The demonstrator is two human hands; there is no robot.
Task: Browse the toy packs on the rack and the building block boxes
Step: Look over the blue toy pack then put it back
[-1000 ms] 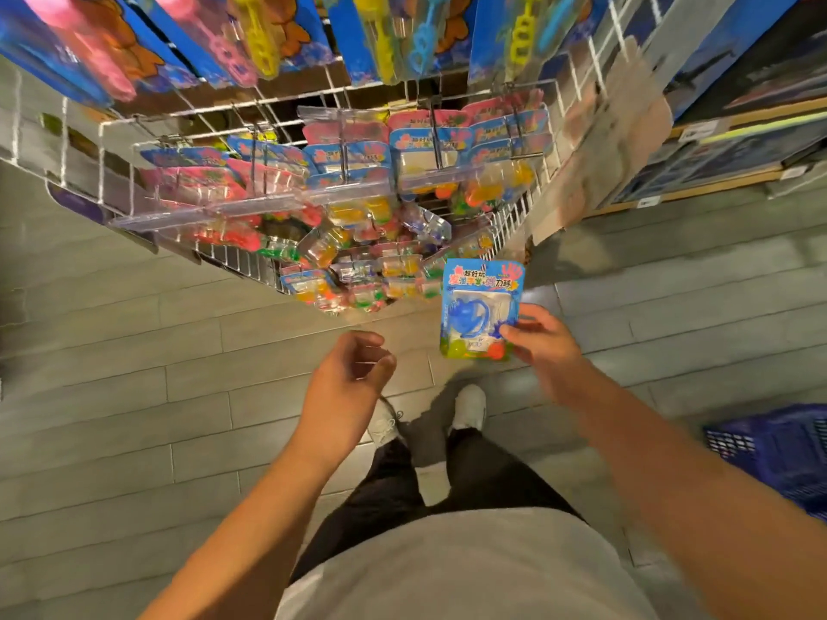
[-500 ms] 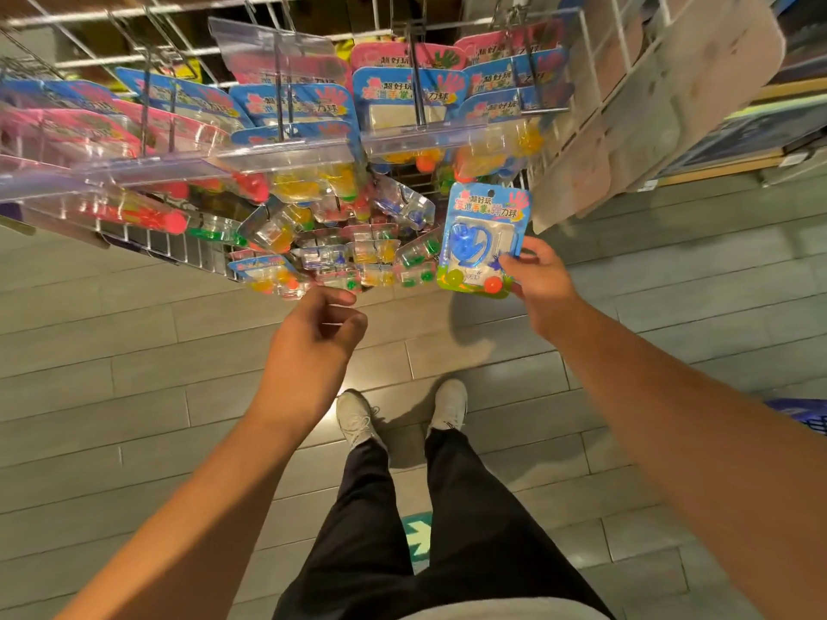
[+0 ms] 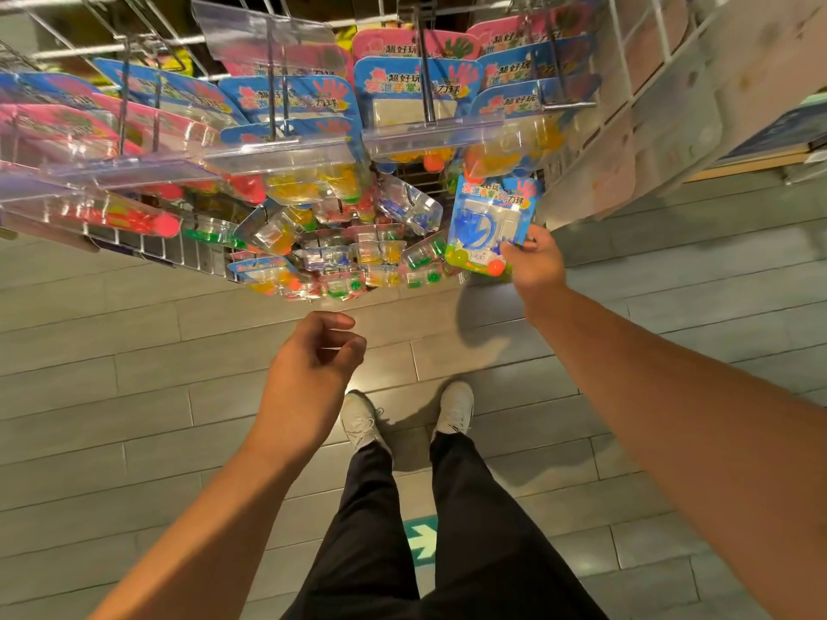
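Grey plank floor (image 3: 134,396) fills the lower frame, with a green arrow mark (image 3: 420,545) between the person's legs and white shoes (image 3: 454,407) at centre. Open floor lies to the left and right of the legs. Across the top hangs a wire rack (image 3: 134,250) crowded with toy packs (image 3: 291,100) on pegs. At upper right, pale cards (image 3: 662,105) hang, too blurred to read. The right hand (image 3: 534,264) pinches a blue pack (image 3: 490,221) by its lower corner, just beside the hanging packs, right of centre. The left hand (image 3: 313,364) is loosely curled and holds nothing, below the rack.
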